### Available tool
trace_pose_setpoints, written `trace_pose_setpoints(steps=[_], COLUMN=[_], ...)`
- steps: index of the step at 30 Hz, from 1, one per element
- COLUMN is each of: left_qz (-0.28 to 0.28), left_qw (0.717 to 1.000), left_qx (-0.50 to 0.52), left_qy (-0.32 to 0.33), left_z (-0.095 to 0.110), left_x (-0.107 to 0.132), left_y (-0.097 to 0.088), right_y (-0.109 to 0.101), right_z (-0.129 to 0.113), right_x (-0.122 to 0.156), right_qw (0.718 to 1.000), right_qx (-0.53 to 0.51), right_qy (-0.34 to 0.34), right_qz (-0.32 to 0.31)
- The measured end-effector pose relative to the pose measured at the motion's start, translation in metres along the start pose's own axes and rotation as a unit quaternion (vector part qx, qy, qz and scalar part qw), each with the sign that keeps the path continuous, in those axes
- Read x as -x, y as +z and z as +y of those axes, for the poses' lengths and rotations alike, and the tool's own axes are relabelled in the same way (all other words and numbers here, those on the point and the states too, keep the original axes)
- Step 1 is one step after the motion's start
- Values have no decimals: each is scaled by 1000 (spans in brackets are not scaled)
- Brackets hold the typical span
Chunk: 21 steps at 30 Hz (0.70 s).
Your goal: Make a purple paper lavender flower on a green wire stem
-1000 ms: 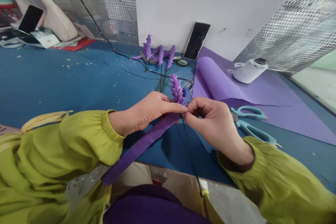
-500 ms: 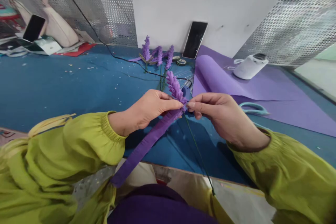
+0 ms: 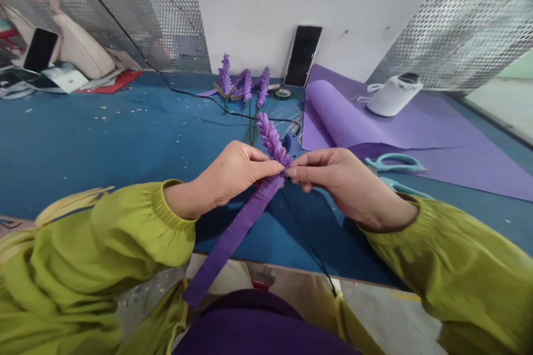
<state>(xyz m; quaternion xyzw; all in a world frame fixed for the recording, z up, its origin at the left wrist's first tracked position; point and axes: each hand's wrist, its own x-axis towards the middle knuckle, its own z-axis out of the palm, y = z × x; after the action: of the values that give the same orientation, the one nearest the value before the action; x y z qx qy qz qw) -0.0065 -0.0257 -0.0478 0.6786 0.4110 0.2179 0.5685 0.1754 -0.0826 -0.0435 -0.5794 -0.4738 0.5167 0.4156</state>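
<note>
A purple paper lavender flower (image 3: 272, 136) stands tilted between my hands, its tip pointing away from me. My left hand (image 3: 231, 180) pinches the base of the flower together with the upper end of a purple crepe-paper strip (image 3: 233, 241). That strip hangs down toward my lap. Close against the left thumb, my right hand (image 3: 339, 183) is closed in a pinch on the flower's base. A thin dark green stem (image 3: 312, 244) runs down from the base past the table edge. The exact spot under my fingertips is hidden.
Finished lavender stems (image 3: 247, 86) lie behind, near tape rolls (image 3: 282, 94) and a phone (image 3: 303, 56) leaning on the white board. Right are purple paper (image 3: 345, 116), a white container (image 3: 393, 95) and teal scissors (image 3: 395, 163). A black cable (image 3: 166, 80) crosses the blue table (image 3: 125, 144).
My right fingertips have come in closer to the left thumb at the flower's base. The view has shifted slightly, and more of the scissors shows.
</note>
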Motion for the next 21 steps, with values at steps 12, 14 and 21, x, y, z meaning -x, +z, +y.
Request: trace_pose_setpoints(steps=[12,14,21], left_qz=[-7,-9,-28], left_qw=[1000,999,999], left_qx=[24,24,24], left_qy=[13,27,19], left_z=[2,1,-1], left_x=[0,0,-1], left_y=[-1,-2,-2], right_y=[6,3,1], right_z=[4,3,4], right_x=[1,1,0], right_qw=[999,999,999], right_qx=[-34,-47,-41], right_qy=[-28,-19,9], right_qz=[15,5,-7])
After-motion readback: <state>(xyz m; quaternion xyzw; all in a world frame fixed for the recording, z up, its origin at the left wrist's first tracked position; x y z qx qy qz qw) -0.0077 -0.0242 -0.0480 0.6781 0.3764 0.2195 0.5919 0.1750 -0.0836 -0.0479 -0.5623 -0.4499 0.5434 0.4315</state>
